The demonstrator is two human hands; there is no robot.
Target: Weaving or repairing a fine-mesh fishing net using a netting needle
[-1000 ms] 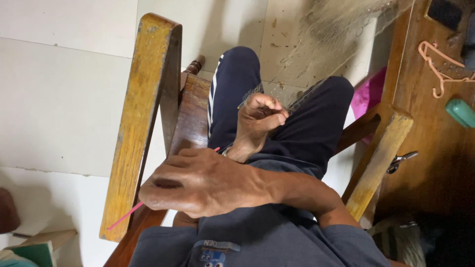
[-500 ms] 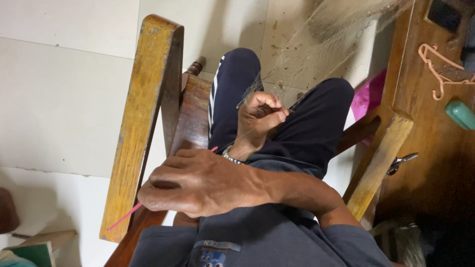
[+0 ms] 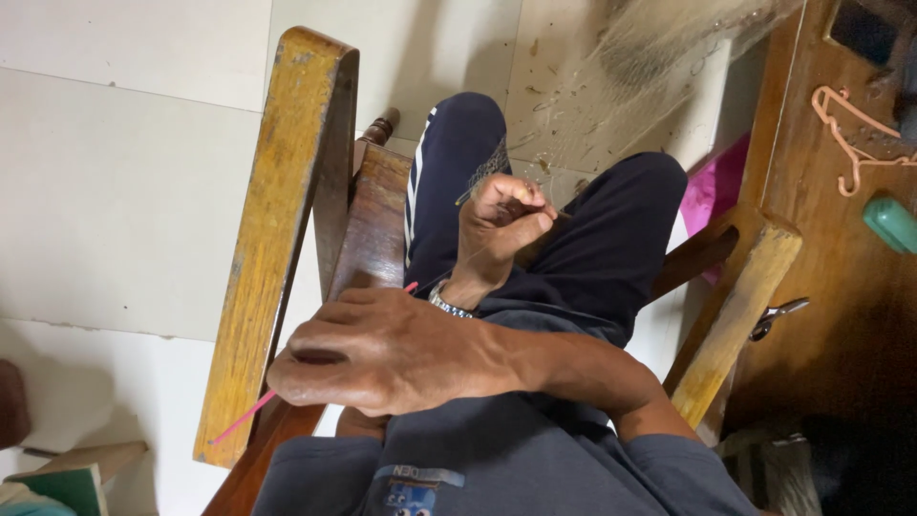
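Note:
I sit in a wooden chair and look down at my lap in dark trousers. My right hand [image 3: 382, 354] reaches across my body to the left armrest and is closed around a thin pink stick [image 3: 239, 425], whose other end shows near my left wrist. My left hand [image 3: 501, 225], with a metal band at the wrist, is raised above my thighs. Its fingers pinch a fine, see-through net [image 3: 640, 86] that spreads away toward the upper right over the floor.
Yellowed wooden armrests stand on the left [image 3: 277, 239] and right [image 3: 740, 296]. On the right is a brown wooden surface [image 3: 821, 239] with a pink hanger [image 3: 855, 134], a green object [image 3: 893, 222] and small metal pliers [image 3: 778, 315]. A pink bag [image 3: 712, 191] lies on the pale tiled floor.
My left hand has shifted its fingers slightly on the net. My right hand stays closed on the pink stick in nearly the same place.

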